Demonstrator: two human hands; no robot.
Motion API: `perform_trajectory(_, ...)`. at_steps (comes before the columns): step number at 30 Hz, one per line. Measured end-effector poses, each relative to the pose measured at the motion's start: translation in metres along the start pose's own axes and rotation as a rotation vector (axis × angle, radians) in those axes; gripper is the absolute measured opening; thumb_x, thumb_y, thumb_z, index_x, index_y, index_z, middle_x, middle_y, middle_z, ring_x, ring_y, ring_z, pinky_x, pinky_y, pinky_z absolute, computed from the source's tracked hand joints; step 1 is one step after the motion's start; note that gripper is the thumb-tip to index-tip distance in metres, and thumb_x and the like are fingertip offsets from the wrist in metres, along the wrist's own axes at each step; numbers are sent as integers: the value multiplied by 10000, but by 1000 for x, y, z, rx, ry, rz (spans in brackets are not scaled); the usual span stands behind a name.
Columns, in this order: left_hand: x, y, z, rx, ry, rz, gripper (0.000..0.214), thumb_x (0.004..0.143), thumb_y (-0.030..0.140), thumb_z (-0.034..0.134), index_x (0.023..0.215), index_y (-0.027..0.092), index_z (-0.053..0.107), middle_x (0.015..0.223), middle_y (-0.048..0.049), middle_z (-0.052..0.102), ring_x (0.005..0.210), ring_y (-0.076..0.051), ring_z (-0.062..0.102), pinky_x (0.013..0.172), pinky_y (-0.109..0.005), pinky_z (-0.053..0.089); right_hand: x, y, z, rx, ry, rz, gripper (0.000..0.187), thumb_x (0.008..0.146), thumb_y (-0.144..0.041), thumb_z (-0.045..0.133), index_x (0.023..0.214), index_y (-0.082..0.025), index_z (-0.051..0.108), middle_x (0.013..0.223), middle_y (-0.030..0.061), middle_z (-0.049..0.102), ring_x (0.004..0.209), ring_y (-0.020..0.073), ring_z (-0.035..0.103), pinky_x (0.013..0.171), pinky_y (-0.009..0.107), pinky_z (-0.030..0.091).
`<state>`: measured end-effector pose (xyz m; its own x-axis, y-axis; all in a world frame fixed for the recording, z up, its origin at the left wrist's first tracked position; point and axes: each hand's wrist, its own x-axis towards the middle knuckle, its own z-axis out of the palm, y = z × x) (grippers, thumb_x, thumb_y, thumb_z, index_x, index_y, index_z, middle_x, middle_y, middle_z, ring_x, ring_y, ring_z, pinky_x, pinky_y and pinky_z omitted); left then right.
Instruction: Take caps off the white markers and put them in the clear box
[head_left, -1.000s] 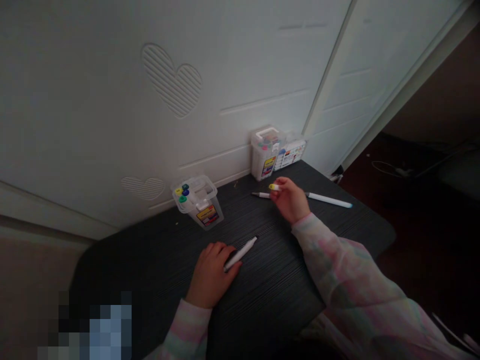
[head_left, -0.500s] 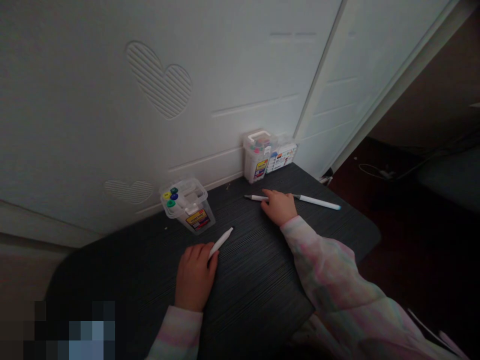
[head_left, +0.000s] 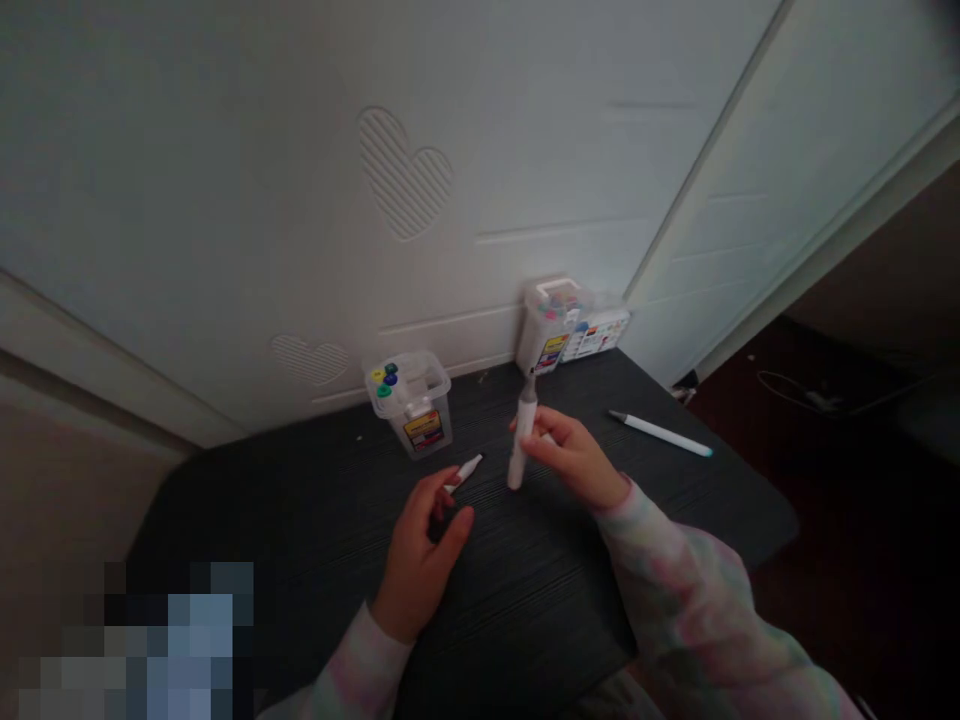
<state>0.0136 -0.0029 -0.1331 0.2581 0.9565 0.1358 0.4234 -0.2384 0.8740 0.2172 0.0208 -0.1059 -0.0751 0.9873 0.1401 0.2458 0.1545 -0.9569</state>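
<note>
My right hand [head_left: 581, 458] pinches a white marker [head_left: 523, 440] with a grey tip end, held nearly upright above the dark table [head_left: 525, 570]. My left hand [head_left: 426, 548] is at the front left, its thumb spread away from the curled fingers. Just beyond those fingers lies a second white marker [head_left: 466, 470] with a dark tip, partly hidden by them; whether they touch it is unclear. A clear plastic marker box [head_left: 424, 425] stands behind the left hand, several coloured caps showing at its left side. To the right lies another white marker [head_left: 667, 436] with a blue end.
A second clear box [head_left: 544, 325] with a white handle stands at the table's back, beside a low printed case [head_left: 598, 336] of markers. Behind them rises a white panel [head_left: 300, 200] with carved hearts. A white cable [head_left: 795, 390] lies on the floor at right.
My right hand has lifted a marker off the table and turned it upright. My left thumb has opened away from the marker it was gripping. The view has shifted left.
</note>
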Motion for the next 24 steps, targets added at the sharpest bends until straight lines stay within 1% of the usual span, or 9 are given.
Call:
perform_trajectory(2, -4, 9, 4, -287, -131, -92, 377, 780, 354, 490, 1108, 169, 492, 970, -82, 587, 808, -167, 544, 736, -314, 439, -9, -5, 15, 202, -117, -9, 250, 724, -390, 563, 843, -170, 558, 598, -35, 445, 532, 90, 412, 516, 220, 355)
perform_trajectory(4, -6, 15, 6, -499, -242, -158, 349, 759, 365, 519, 1038, 156, 537, 849, -61, 608, 732, -152, 545, 675, -287, 439, -15, -8, 26, 303, -232, 11, 239, 718, -370, 589, 843, -171, 545, 588, -41, 438, 510, 83, 415, 496, 217, 354)
perform_trajectory(6, -6, 18, 7, -619, -321, -226, 287, 739, 372, 545, 912, 146, 582, 716, -34, 598, 616, -126, 523, 577, -256, 422, -19, -10, 31, 388, -319, 23, 235, 724, -368, 589, 845, -174, 535, 578, -42, 450, 496, 85, 440, 481, 219, 365)
perform_trajectory(8, -6, 19, 6, -682, -358, -283, 244, 716, 370, 573, 807, 144, 592, 666, -21, 592, 541, -103, 496, 505, -232, 392, -20, -10, 33, 457, -354, 23, 225, 732, -369, 584, 844, -178, 542, 587, -32, 486, 506, 93, 468, 478, 223, 377)
perform_trajectory(10, -5, 18, 5, -713, -344, -320, 219, 677, 352, 617, 744, 146, 586, 646, -12, 591, 504, -88, 476, 473, -220, 373, -20, -9, 33, 502, -364, 22, 206, 743, -343, 583, 866, -179, 567, 610, -23, 516, 517, 85, 467, 478, 214, 367)
perform_trajectory(12, -5, 17, 5, -721, -285, -335, 207, 627, 317, 666, 711, 149, 578, 616, 4, 579, 486, -79, 461, 459, -212, 361, -19, -6, 32, 560, -389, 45, 201, 756, -302, 581, 918, -183, 586, 593, -36, 495, 481, 56, 416, 441, 187, 311)
perform_trajectory(16, -5, 12, 6, -751, -194, -327, 226, 586, 301, 702, 693, 153, 569, 581, 29, 542, 460, -63, 432, 429, -199, 329, -18, -3, 34, 791, -404, 187, 234, 795, -288, 533, 1008, -196, 564, 556, -66, 446, 359, 13, 278, 363, 172, 176)
perform_trajectory(21, -6, 4, 6, -783, -146, -337, 269, 596, 353, 699, 705, 151, 558, 561, 35, 511, 442, -58, 407, 410, -198, 311, -11, -3, 30, 1048, -390, 379, 296, 872, -361, 367, 1013, -186, 559, 740, -8, 570, 337, -8, 301, 379, 178, 274)
perform_trajectory(24, -6, 1, 7, -778, -155, -326, 270, 603, 359, 697, 707, 151, 560, 561, 34, 508, 442, -57, 409, 415, -199, 316, -7, 0, 25, 1159, -376, 507, 292, 857, -344, 392, 1003, -160, 567, 794, 7, 584, 410, 10, 371, 416, 174, 348)
